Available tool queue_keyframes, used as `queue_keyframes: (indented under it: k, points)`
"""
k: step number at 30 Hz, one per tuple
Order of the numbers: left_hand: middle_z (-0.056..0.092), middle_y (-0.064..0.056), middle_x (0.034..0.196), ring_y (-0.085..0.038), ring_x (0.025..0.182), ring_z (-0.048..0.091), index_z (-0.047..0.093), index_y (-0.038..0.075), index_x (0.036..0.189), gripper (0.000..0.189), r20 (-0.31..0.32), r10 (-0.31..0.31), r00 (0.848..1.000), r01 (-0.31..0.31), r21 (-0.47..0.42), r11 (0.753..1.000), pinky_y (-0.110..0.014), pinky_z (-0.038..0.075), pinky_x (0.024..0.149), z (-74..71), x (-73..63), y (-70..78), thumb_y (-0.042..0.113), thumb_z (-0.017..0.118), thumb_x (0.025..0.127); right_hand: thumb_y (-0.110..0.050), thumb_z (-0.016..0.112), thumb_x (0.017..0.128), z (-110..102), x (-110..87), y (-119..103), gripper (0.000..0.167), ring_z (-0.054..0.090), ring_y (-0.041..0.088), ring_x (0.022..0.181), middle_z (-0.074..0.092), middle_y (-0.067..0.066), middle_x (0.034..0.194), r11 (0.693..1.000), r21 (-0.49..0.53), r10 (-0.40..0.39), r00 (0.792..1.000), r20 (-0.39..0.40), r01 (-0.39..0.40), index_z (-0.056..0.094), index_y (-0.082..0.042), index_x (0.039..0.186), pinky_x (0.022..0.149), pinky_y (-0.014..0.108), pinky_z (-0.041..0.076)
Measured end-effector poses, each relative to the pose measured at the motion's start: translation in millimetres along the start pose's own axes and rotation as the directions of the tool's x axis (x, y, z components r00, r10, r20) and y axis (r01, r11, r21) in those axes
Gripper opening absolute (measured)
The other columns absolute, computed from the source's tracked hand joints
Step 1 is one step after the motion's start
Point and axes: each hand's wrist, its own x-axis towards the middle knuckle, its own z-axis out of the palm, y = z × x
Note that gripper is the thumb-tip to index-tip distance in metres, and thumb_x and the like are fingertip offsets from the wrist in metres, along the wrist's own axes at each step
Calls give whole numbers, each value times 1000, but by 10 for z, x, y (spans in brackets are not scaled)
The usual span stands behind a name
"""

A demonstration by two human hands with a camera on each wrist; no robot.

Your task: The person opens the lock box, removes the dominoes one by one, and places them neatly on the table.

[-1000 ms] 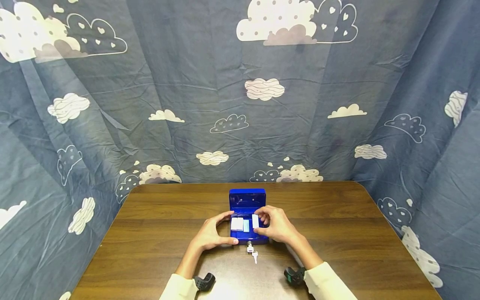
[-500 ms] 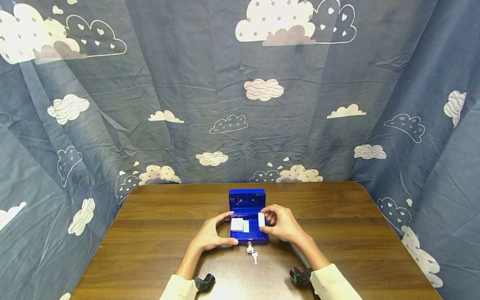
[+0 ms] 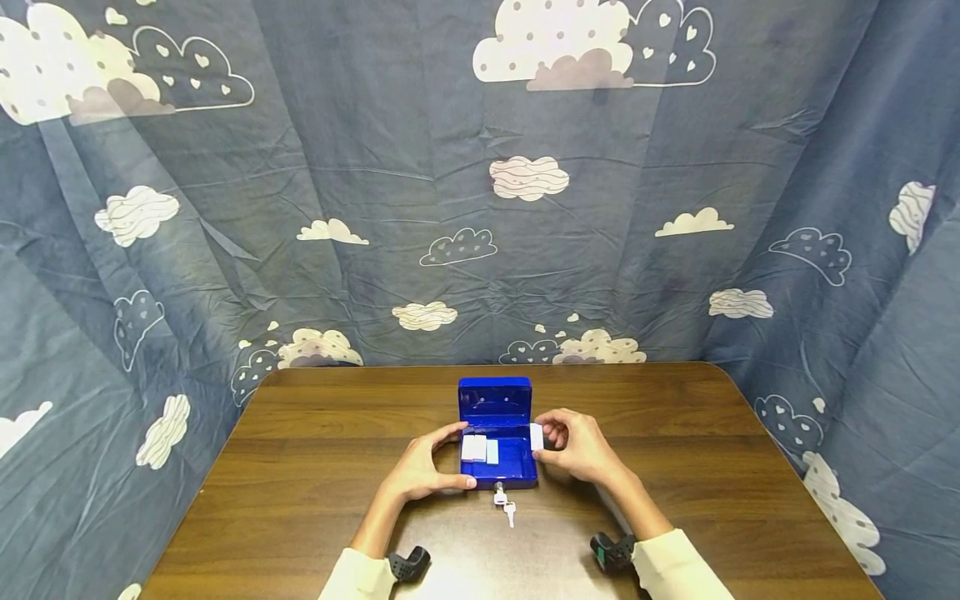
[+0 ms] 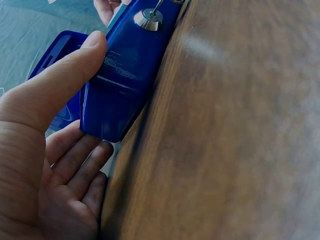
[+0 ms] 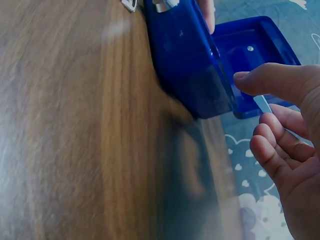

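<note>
An open blue metal cash box (image 3: 513, 471) stands on the table, its lid (image 3: 495, 400) tilted up at the back. My left hand (image 3: 420, 471) holds the box's left end, thumb at the front corner and fingers reaching to the back corner. Inside, at the left, lie white rectangular pieces (image 3: 473, 448) beside a light blue one (image 3: 492, 452). Just over the box's right edge, my right hand (image 3: 581, 450) pinches a small white rectangular piece (image 3: 537, 437) between thumb and fingers. Only a pale sliver of that piece (image 5: 262, 104) shows in the right wrist view.
Two keys (image 3: 510, 510) hang from the lock (image 4: 149, 19) on the box's front. Brown wooden table (image 3: 337, 417) surrounds the box. Behind it hangs a blue-grey cloth (image 3: 450, 192) printed with clouds. Each wrist carries a black device (image 3: 613, 552).
My right hand has moved rightward with the white piece, from above the box's inside to its right edge. The left hand and the box have stayed where they were.
</note>
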Motion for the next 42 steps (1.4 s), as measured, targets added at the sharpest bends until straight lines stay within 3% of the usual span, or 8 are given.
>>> queue_keyframes:
  k: [7,20,36,42]
  points:
    - [68,-7,137,-24,131,61,54,15,150,95,2,-5,1000,5,-8,1000,-51,43,116,3,1,-4,40,96,68,-9,93,70,-30,-50,67,40,61,15,70,65,1,82,1000,-6,5,1000,-6,-5,73,-4,104,62,20,52]
    - [67,-7,138,-24,132,60,54,15,150,95,-1,-1,1000,1,0,1000,-51,42,116,-9,4,-9,41,95,69,-2,89,69,-19,-115,178,40,62,22,69,65,7,83,994,55,91,995,28,-92,72,2,105,59,18,49]
    - [66,-8,139,-25,133,60,52,15,151,93,12,15,1000,-15,3,1000,-52,41,117,-12,-11,-3,39,93,71,-2,87,69,36,-138,246,41,60,18,69,67,9,83,982,59,174,983,65,-178,72,1,107,59,17,45]
    - [65,-7,142,-23,134,59,50,15,152,93,21,24,999,-24,18,1000,-51,41,118,-14,-6,-18,39,92,73,-4,87,71,45,-132,257,41,58,14,68,66,8,83,984,37,168,982,90,-172,72,1,108,59,17,44]
